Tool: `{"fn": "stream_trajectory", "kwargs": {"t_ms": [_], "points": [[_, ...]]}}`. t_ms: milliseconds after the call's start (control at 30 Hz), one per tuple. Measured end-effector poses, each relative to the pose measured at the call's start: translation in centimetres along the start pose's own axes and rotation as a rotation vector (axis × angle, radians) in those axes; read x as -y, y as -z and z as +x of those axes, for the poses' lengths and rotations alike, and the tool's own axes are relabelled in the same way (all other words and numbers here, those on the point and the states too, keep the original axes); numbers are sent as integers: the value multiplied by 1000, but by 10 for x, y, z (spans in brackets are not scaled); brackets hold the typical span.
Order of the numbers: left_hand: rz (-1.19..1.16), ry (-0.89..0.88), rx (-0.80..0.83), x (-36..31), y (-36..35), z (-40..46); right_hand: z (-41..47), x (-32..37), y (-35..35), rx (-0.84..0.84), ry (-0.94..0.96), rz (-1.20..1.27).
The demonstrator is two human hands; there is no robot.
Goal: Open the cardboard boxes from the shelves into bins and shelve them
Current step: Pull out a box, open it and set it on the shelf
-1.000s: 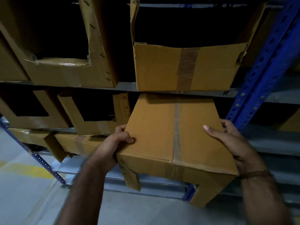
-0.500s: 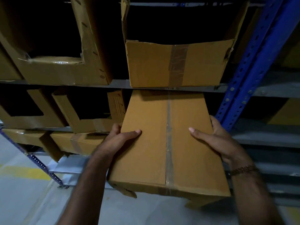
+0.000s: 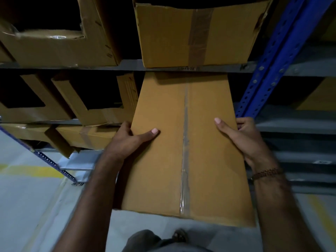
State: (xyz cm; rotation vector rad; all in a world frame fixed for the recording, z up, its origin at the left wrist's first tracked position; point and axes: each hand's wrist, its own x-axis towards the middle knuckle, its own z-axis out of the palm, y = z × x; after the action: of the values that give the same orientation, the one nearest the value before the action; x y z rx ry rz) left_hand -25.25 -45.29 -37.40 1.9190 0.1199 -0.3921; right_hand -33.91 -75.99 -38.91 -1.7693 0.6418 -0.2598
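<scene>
We note the sealed cardboard box (image 3: 183, 148) jutting far out of the middle shelf (image 3: 305, 126), left hand (image 3: 131, 140) and right hand (image 3: 243, 139) clamped on its sides; risk: overhanging end tips, slips onto floor.

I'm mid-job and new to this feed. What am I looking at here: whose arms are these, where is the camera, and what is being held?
There is no machine: a person works bare-handed, and the camera sits on their head, looking forward and down. The left hand and right hand grip the two sides of a sealed cardboard box, thumbs on top, with clear tape along its middle seam. Its far end sits under a grey shelf. Around it stand cut-open cardboard bins on the shelves, beside a blue rack upright.
</scene>
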Motion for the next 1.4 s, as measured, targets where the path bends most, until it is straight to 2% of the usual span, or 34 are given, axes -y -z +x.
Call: {"fn": "stream_trajectory", "kwargs": {"t_ms": [200, 367, 600, 733, 933, 1267, 1400], "points": [[-30, 47, 89, 19, 26, -27, -51, 6, -15, -18, -2, -60], [-72, 41, 185, 46, 57, -54, -104, 2, -38, -18, -71, 4], [-98, 75, 190, 107, 99, -112, -194, -13, -64, -85, 27, -31], [-154, 33, 155, 125, 111, -145, -243, -22, -65, -43, 92, -82], [-154, -153, 89, 126, 125, -183, -285, -9, -59, 78, 263, -65], [-301, -367, -110, 89, 139, -235, -297, 33, -54, -117, 456, 17], [-285, -468, -207, 72, 136, -246, -305, 42, -47, -192, 543, 14]]}}
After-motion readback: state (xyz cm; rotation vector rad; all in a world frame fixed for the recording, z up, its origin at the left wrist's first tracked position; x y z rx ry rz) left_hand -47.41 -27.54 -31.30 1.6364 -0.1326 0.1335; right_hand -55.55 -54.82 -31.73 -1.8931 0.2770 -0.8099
